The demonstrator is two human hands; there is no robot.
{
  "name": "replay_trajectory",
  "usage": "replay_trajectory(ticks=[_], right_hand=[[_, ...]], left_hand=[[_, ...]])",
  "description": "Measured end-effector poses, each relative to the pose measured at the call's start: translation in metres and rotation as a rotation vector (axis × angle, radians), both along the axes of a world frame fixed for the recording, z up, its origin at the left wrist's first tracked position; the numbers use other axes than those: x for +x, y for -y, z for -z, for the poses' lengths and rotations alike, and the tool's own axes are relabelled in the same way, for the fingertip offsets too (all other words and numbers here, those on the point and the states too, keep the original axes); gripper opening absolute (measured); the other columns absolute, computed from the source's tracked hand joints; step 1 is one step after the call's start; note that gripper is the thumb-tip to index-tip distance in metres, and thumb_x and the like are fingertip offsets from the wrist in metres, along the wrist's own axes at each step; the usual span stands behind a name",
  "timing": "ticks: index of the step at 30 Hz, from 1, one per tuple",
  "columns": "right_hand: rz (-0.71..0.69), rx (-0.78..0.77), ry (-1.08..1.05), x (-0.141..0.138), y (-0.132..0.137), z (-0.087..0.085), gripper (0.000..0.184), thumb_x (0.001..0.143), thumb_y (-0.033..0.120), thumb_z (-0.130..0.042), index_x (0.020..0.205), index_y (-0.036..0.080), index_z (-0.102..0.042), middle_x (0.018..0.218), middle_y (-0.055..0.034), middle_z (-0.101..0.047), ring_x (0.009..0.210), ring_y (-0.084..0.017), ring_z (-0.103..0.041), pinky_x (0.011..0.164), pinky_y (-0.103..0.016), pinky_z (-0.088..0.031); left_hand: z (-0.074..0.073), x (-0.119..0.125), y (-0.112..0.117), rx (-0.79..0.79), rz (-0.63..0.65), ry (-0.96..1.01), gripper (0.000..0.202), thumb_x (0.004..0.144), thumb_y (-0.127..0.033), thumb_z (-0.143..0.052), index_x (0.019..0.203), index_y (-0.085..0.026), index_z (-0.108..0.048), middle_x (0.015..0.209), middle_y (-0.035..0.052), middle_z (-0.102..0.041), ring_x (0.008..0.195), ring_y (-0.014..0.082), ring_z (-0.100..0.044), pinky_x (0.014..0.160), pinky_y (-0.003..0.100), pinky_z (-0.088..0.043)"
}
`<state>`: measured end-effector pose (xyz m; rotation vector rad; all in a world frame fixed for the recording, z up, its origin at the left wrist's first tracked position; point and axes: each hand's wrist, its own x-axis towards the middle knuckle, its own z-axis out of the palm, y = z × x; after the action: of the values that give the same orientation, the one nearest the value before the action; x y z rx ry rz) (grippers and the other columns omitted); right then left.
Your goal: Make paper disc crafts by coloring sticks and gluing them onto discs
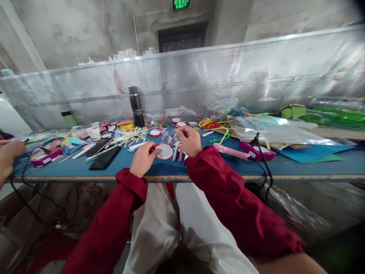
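a perforated screen (185,83) fronts the grey wall (85,30).

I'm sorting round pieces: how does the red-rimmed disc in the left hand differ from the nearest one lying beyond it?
The held disc is pinched at its edge by the left hand, while the lying disc is touched by neither hand. The held disc looks larger, perhaps only because it is nearer the camera; the lying disc looks smaller. Both are round, pale-faced and red-rimmed.

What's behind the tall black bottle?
A silvery panel full of little holes stands behind the black bottle. White stuff pokes up beyond the panel. Whatever the bottle itself covers can't be seen.
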<state>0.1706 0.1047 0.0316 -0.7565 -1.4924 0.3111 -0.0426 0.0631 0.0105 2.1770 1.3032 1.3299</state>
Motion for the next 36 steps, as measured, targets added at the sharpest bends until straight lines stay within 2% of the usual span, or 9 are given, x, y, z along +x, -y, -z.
replay_trajectory(ticks=[4, 12, 17, 28, 36], right_hand=[[0.024, 0.108, 0.062, -0.006, 0.005, 0.000, 0.026, 0.092, 0.041, -0.060, 0.074, 0.022, -0.061, 0.070, -0.0002, -0.061, 0.064, -0.014, -0.051, 0.065, -0.029, -0.044], [-0.009, 0.185, 0.140, -0.013, 0.010, 0.000, 0.021, 0.094, 0.032, -0.059, 0.076, 0.022, -0.063, 0.073, -0.0007, -0.063, 0.066, -0.015, -0.054, 0.069, -0.030, -0.047], [-0.013, 0.181, 0.186, -0.011, 0.010, -0.001, 0.019, 0.093, 0.031, -0.058, 0.076, 0.022, -0.062, 0.075, -0.0012, -0.063, 0.069, -0.016, -0.054, 0.070, -0.031, -0.046], [-0.041, 0.162, 0.275, -0.011, 0.005, -0.001, 0.020, 0.094, 0.032, -0.056, 0.077, 0.022, -0.060, 0.076, -0.0017, -0.063, 0.072, -0.017, -0.055, 0.072, -0.031, -0.045], [-0.054, 0.148, 0.293, -0.011, 0.005, -0.001, 0.021, 0.094, 0.032, -0.056, 0.076, 0.022, -0.060, 0.075, -0.0013, -0.062, 0.073, -0.017, -0.055, 0.072, -0.031, -0.044]], left_hand=[[0.006, 0.000, -0.005, 0.013, 0.025, 0.046, 0.024, 0.090, -0.041, -0.064, 0.079, -0.021, -0.056, 0.066, -0.0029, -0.059, 0.064, 0.0152, -0.055, 0.065, 0.028, -0.040], [0.003, 0.004, -0.001, 0.079, 0.015, 0.020, 0.021, 0.089, -0.034, -0.068, 0.077, -0.020, -0.058, 0.068, -0.0033, -0.056, 0.066, 0.0143, -0.050, 0.067, 0.028, -0.038], [0.003, 0.004, -0.001, 0.061, -0.017, 0.001, 0.018, 0.087, -0.033, -0.069, 0.078, -0.021, -0.060, 0.069, -0.0030, -0.057, 0.067, 0.0149, -0.050, 0.066, 0.028, -0.038], [0.004, 0.007, 0.000, 0.000, 0.016, 0.028, 0.017, 0.085, -0.034, -0.070, 0.080, -0.020, -0.063, 0.070, -0.0030, -0.061, 0.067, 0.0146, -0.053, 0.065, 0.027, -0.040], [0.006, 0.007, -0.003, -0.008, 0.017, 0.029, 0.020, 0.085, -0.037, -0.069, 0.078, -0.021, -0.061, 0.068, -0.0033, -0.059, 0.065, 0.0149, -0.052, 0.065, 0.028, -0.039]])
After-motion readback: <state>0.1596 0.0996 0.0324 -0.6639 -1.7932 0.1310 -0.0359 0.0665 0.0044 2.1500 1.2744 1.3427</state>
